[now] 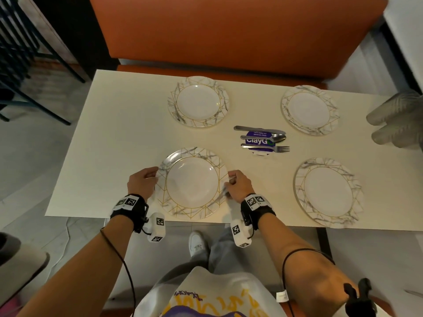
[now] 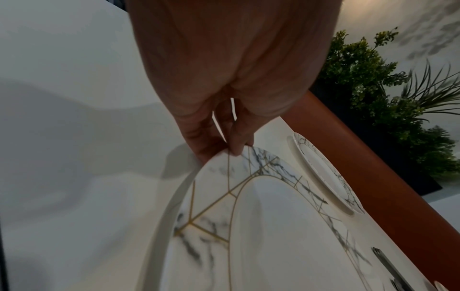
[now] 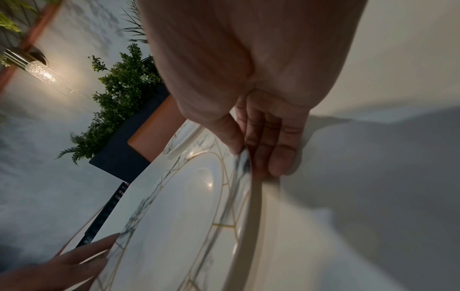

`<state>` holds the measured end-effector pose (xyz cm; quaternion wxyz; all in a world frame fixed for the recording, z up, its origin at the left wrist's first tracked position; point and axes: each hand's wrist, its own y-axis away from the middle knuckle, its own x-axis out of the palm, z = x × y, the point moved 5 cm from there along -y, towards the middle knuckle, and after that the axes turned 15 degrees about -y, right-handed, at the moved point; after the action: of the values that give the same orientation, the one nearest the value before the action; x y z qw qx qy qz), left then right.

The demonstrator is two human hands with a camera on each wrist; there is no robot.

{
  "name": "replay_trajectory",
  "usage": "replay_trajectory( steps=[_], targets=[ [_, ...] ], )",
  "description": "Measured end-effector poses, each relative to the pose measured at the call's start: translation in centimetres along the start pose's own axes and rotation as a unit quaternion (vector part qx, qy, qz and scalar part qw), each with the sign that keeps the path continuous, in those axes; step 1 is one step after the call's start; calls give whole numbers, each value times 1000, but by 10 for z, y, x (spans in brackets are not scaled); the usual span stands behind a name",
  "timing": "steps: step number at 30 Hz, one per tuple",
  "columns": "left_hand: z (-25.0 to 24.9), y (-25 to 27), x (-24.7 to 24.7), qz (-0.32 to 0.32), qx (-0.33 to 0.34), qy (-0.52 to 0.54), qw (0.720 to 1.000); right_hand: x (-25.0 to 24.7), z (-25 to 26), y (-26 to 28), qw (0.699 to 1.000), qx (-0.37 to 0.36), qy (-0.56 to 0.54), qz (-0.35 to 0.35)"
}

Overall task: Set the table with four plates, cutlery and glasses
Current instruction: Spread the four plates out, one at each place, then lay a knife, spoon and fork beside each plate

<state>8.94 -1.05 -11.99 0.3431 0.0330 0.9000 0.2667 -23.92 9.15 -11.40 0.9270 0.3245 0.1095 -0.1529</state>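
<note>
Four marble-patterned plates with gold lines sit on the cream table (image 1: 119,143). My left hand (image 1: 143,181) pinches the left rim of the near-left plate (image 1: 192,183), thumb on top. My right hand (image 1: 238,183) pinches its right rim. In the left wrist view my left hand (image 2: 224,145) holds that plate (image 2: 261,226) by its edge; in the right wrist view my right hand (image 3: 251,155) holds the plate (image 3: 179,212) likewise. Other plates: far left (image 1: 198,102), far right (image 1: 309,110), near right (image 1: 328,192). A knife (image 1: 257,129), spoon (image 1: 265,137) and fork (image 1: 266,148) lie mid-table.
The cutlery rests on a blue and white ClayGo sign (image 1: 258,141). An orange bench (image 1: 229,30) runs behind the table. Another person's gloved hand (image 1: 398,124) reaches in at the right edge. A dark chair frame (image 1: 27,65) stands to the left. Green plants (image 2: 373,88) sit behind the bench.
</note>
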Motion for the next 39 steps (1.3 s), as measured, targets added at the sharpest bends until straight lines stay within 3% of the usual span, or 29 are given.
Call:
replay_trajectory(
  steps=[7, 11, 14, 21, 26, 31, 34, 39],
  targets=[
    [-14, 5, -6, -24, 6, -57, 998, -5, 4, -2, 1000, -3, 15, 11],
    [-48, 12, -9, -65, 74, -114, 989, -23, 16, -3, 999, -26, 12, -20],
    [-82, 18, 5, -44, 104, -117, 987, -41, 26, -6, 998, -44, -6, -43],
    [-187, 32, 72, 63, 190, -61, 978, -104, 64, -26, 991, -111, 0, -79],
    [-257, 23, 125, 96, 217, -70, 969, -155, 87, -62, 984, -142, 60, -92],
    [-308, 1, 179, 112, 245, -135, 954, -188, 103, -110, 980, -148, 111, -76],
    [-329, -14, 209, 123, 239, -181, 946, -196, 109, -140, 965, -152, 207, -61],
    [-345, -37, 247, 129, 280, -324, 895, -199, 115, -176, 929, -174, 325, -28]
  ],
)
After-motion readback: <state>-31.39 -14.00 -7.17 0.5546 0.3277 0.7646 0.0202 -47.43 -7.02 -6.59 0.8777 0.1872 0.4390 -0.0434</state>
